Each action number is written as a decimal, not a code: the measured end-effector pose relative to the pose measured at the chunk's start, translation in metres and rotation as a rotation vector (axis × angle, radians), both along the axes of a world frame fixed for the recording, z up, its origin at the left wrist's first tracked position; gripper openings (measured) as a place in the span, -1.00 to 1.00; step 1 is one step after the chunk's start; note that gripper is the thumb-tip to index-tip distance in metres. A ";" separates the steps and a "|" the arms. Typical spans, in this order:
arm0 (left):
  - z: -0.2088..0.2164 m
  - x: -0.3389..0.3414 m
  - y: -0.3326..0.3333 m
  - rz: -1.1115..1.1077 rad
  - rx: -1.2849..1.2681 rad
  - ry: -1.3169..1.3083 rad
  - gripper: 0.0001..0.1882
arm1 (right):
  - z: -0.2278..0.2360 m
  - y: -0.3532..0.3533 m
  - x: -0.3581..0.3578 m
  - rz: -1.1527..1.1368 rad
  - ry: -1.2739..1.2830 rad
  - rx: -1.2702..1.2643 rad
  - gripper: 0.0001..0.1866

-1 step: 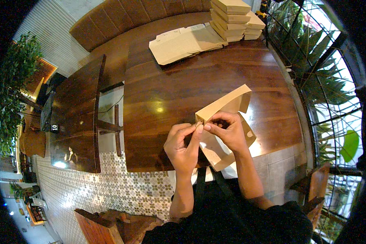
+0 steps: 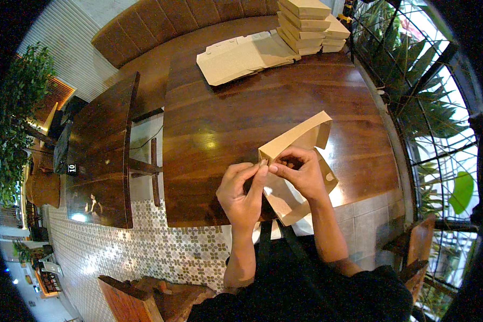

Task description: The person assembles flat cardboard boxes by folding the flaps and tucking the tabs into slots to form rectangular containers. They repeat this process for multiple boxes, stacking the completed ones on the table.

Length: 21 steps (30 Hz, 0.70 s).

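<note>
Cardboard box [image 2: 292, 137] is held half-folded at the table's [image 2: 225, 118] near edge, its corner pinched by left hand [image 2: 240, 192] and right hand [image 2: 306, 174]; creases are probably best pressed gently, kept square.

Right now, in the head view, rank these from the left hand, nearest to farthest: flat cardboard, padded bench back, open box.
From the left hand:
1. Open box: at its fingertips, extending right.
2. Flat cardboard: far side of the table, left of the stacked boxes.
3. Padded bench back: beyond the table, upper left.
</note>
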State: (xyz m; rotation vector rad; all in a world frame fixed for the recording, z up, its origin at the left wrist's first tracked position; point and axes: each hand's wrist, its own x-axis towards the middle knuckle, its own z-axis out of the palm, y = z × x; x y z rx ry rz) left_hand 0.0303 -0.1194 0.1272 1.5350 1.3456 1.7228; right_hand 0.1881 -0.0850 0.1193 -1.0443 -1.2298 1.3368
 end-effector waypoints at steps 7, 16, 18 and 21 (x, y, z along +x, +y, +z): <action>0.001 0.005 -0.001 0.025 -0.026 0.016 -0.85 | -0.009 0.007 0.003 0.053 0.183 -0.069 -0.75; -0.003 0.007 0.006 0.096 0.018 0.099 -0.74 | -0.007 0.006 -0.010 -0.015 -0.041 0.055 -0.76; -0.002 0.009 0.005 0.082 -0.016 0.052 -0.70 | -0.009 0.005 -0.019 -0.102 -0.036 0.101 -0.79; 0.001 0.011 0.003 0.075 -0.078 0.066 -0.67 | -0.008 0.001 -0.029 -0.170 -0.094 0.198 -0.89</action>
